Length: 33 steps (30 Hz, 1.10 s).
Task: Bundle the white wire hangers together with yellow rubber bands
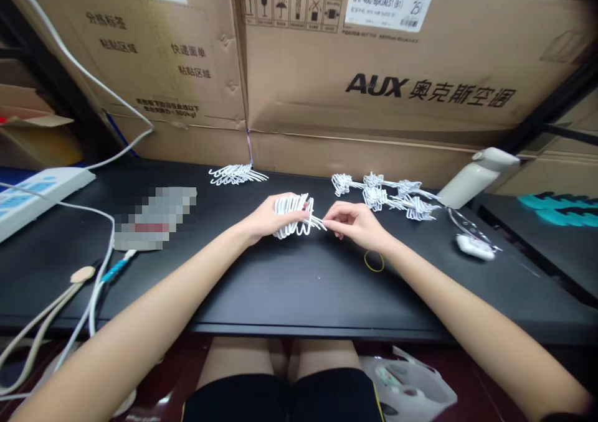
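Note:
A bundle of white bent wire hooks is held above the black table by my left hand, whose fingers wrap round its left side. The straight ends point right, where my right hand pinches their tips between thumb and finger. Below my right hand a thin yellow rubber band lies on the table. Behind my left hand rests a loose row of similar white hooks. Several bunched white hook bundles lie at the back right.
On the black table, a white bottle leans at the back right, near a white earphone case-like object. A power strip, cables and a pixelated flat item are at left. Large cardboard boxes stand behind.

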Motion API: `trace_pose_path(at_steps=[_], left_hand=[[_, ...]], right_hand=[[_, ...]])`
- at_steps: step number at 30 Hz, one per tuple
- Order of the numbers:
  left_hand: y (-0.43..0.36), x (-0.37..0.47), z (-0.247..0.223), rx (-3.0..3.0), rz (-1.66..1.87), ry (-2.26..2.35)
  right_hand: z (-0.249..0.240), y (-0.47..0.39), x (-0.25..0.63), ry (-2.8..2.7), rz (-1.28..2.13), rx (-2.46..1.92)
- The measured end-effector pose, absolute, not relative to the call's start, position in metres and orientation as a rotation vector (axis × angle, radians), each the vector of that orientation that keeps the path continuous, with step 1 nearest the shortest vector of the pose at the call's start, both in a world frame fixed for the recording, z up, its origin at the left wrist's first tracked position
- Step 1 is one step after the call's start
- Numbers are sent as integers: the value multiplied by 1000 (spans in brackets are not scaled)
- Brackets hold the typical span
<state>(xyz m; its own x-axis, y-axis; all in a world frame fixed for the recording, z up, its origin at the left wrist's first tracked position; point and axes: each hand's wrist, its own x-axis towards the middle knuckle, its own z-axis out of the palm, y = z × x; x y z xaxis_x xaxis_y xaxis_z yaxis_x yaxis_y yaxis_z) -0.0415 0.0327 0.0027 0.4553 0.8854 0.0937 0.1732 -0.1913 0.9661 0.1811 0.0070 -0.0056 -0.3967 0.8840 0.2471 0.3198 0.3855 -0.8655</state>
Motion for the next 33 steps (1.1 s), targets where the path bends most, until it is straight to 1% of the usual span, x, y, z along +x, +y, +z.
trace_pose_path(at_steps=[9, 15, 19, 22, 26, 28, 29, 33], left_hand=[[29, -39, 3, 1615, 846, 923], [30, -39, 0, 1553, 854, 949], [31, -40, -2, 1612, 798, 872], [30, -39, -3, 1750, 769, 847], [26, -36, -3, 2030, 839, 813], [24, -35, -2, 2127, 860, 775], [24, -34, -2, 2158, 858, 767], [24, -35, -3, 2226, 803, 794]], right_hand=[[-4, 4, 178, -1821, 999, -1007], [-8, 7, 175, -1597, 1334, -1105], [-12, 5, 170, -1580, 1393, -1083], [-12, 0, 165, -1702, 1253, -1096], [-14, -3, 165, -1924, 717, -1087], [-16, -2, 167, -1986, 568, -1116], [-17, -1, 168, -2004, 582, -1136], [-18, 1, 168, -1977, 811, -1118]])
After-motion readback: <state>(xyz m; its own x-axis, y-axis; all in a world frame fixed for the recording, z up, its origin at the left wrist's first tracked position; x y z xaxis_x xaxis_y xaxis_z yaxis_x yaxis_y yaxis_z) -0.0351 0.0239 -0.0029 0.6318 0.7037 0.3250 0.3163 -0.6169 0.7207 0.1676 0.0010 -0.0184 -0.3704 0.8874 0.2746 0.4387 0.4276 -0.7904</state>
